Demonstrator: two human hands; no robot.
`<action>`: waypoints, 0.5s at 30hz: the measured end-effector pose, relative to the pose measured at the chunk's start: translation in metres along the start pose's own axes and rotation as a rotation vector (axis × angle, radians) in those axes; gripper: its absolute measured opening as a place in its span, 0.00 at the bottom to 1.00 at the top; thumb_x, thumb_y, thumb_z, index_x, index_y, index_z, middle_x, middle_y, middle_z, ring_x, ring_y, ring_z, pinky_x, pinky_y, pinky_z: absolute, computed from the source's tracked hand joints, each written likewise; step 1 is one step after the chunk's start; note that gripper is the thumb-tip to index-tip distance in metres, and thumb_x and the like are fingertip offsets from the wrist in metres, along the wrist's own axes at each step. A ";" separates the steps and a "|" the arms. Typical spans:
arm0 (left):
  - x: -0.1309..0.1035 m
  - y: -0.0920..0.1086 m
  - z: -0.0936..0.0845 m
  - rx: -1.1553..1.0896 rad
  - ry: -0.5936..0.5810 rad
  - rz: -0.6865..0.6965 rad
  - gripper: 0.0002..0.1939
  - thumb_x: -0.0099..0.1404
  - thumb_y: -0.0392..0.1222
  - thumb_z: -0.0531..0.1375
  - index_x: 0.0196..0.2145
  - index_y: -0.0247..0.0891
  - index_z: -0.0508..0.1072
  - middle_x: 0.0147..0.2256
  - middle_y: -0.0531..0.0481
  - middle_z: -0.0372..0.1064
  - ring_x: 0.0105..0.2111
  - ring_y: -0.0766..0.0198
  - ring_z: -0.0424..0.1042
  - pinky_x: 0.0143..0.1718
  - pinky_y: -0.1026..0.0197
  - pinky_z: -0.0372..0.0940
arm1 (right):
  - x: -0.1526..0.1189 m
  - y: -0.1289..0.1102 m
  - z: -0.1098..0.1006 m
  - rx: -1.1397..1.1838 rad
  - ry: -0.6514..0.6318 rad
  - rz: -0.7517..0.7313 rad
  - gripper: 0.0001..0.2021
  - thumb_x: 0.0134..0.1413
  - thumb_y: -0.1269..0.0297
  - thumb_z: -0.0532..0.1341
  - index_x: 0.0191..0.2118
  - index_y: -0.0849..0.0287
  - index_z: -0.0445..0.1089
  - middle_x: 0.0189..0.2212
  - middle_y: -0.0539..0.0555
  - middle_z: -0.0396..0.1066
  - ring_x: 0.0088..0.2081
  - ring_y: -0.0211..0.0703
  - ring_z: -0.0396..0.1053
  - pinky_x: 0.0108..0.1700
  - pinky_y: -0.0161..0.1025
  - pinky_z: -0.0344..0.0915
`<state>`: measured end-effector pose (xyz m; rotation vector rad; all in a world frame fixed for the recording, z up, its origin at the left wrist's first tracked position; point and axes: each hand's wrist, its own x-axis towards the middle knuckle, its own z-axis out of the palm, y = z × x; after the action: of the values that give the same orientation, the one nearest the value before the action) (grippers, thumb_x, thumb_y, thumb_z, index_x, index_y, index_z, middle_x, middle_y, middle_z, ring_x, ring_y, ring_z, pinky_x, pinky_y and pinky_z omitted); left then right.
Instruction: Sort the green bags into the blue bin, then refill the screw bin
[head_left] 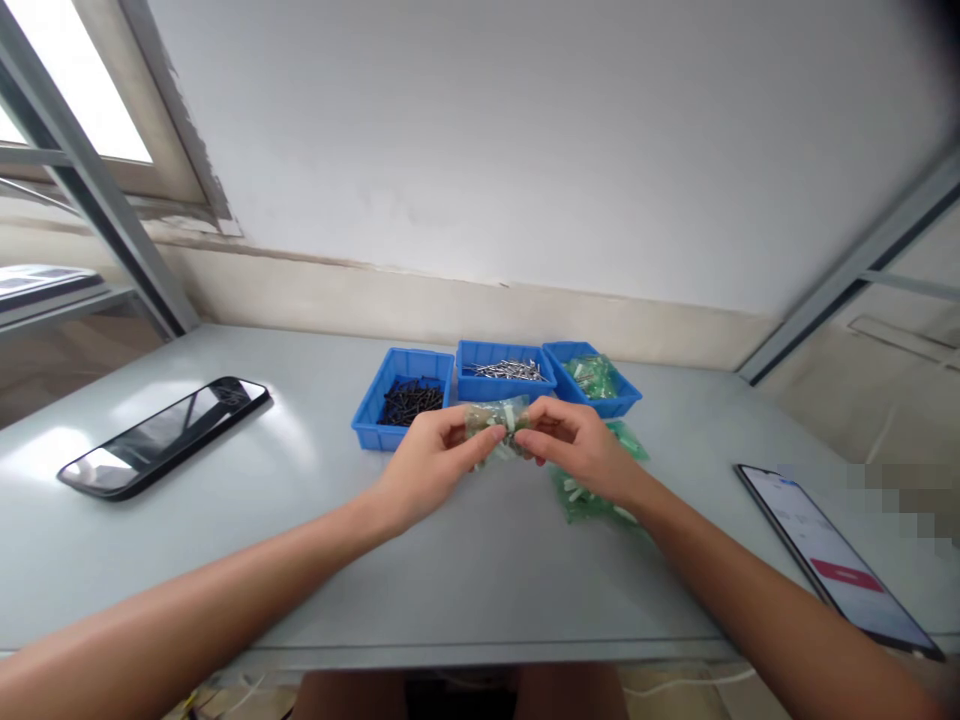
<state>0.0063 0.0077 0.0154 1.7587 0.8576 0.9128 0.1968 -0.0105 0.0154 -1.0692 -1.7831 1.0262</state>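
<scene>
We pinch small clear bag [498, 418] between left hand [427, 462] and right hand [581, 448] | risk: loose grip spills contents onto grey table [315, 560], missing blue bins [405, 398].

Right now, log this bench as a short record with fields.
left hand: pinches one end of a small clear bag
right hand: grips the bag's other end
bag contents: small parts, too blurred to name
trays: three blue bins; dark screws, silver screws, green bags
under right wrist: loose green packets
phones: dark-screen phone at left, lit phone at right
</scene>
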 end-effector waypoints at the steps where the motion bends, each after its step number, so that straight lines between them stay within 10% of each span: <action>1: 0.000 0.000 0.000 0.007 0.010 -0.002 0.13 0.61 0.46 0.57 0.25 0.35 0.68 0.21 0.56 0.59 0.23 0.69 0.58 0.24 0.66 0.54 | 0.000 0.000 0.001 0.000 -0.011 0.008 0.09 0.52 0.59 0.62 0.30 0.57 0.65 0.24 0.47 0.63 0.26 0.35 0.60 0.28 0.35 0.58; 15: -0.002 0.004 0.001 -0.067 -0.081 -0.022 0.10 0.61 0.45 0.57 0.30 0.34 0.68 0.25 0.53 0.63 0.25 0.67 0.62 0.27 0.64 0.59 | -0.001 0.000 0.001 0.044 -0.092 0.057 0.06 0.53 0.64 0.59 0.29 0.58 0.63 0.23 0.47 0.62 0.26 0.36 0.62 0.30 0.35 0.59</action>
<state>0.0068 0.0040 0.0180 1.7135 0.7843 0.8411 0.1957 -0.0119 0.0151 -1.0662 -1.8032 1.1603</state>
